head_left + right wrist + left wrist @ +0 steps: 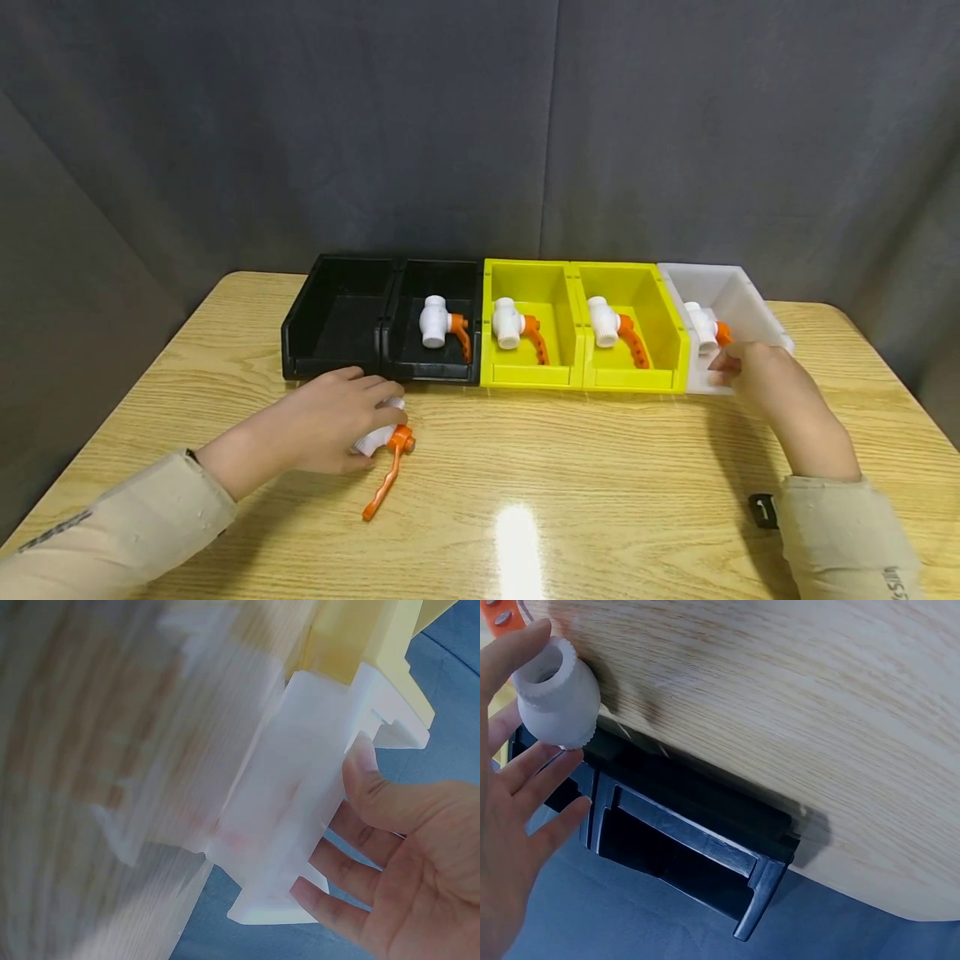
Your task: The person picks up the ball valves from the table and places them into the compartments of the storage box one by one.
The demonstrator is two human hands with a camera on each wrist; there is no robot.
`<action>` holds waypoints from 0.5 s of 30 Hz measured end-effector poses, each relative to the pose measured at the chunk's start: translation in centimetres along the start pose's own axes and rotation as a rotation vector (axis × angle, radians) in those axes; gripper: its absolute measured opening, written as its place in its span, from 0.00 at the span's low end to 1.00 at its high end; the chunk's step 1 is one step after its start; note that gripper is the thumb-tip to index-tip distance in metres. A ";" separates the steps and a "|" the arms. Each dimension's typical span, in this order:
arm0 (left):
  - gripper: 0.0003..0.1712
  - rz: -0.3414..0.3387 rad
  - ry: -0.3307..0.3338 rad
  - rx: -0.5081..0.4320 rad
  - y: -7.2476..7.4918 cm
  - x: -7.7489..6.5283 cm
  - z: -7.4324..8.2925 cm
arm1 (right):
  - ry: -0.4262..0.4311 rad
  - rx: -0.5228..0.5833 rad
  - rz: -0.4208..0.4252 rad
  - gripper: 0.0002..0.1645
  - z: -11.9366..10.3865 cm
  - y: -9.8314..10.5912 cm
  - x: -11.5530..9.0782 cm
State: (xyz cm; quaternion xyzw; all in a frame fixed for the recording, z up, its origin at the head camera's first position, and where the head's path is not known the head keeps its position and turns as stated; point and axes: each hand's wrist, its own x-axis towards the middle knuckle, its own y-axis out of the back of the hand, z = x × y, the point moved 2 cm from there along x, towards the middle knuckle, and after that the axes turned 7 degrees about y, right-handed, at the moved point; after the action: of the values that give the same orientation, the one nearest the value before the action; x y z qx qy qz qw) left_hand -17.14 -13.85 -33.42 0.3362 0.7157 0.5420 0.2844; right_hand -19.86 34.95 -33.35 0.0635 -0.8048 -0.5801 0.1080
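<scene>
My left hand (322,423) grips a white ball valve (559,705) with an orange lever (384,487), in front of the black bins. Its thumb lies by the valve's open end in the left wrist view, with fingers on the other side. At the far right, my right hand (783,396) is over the front of a white bin (759,312), close to a matching valve (702,327) inside it. The right wrist view shows that hand (420,862) with nothing in its grasp, thumb and parted fingers at the bin's front edge (358,712).
Two black bins (295,337) and two yellow bins (531,377) stand in a row with the white one. One valve (433,323) lies in the second black bin, and each yellow bin holds one. A black tag (763,511) lies by the right sleeve.
</scene>
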 end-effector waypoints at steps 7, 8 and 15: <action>0.30 0.037 -0.027 0.026 0.3 -0.3 0.2 | -0.002 -0.005 0.000 0.03 0.0 0.0 0.1; 0.30 0.040 -0.030 0.031 0.4 -0.4 0.2 | -0.002 -0.006 0.001 0.02 0.0 0.0 0.0; 0.31 0.086 -0.044 0.051 1.0 -1.0 -0.1 | -0.002 -0.008 0.005 0.02 0.0 0.0 0.0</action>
State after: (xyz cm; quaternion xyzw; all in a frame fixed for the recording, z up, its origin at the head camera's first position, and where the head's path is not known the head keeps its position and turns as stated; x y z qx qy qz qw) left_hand -16.40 -14.52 -32.40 0.3856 0.7077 0.5278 0.2681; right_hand -19.81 34.95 -33.36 0.0606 -0.8028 -0.5832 0.1088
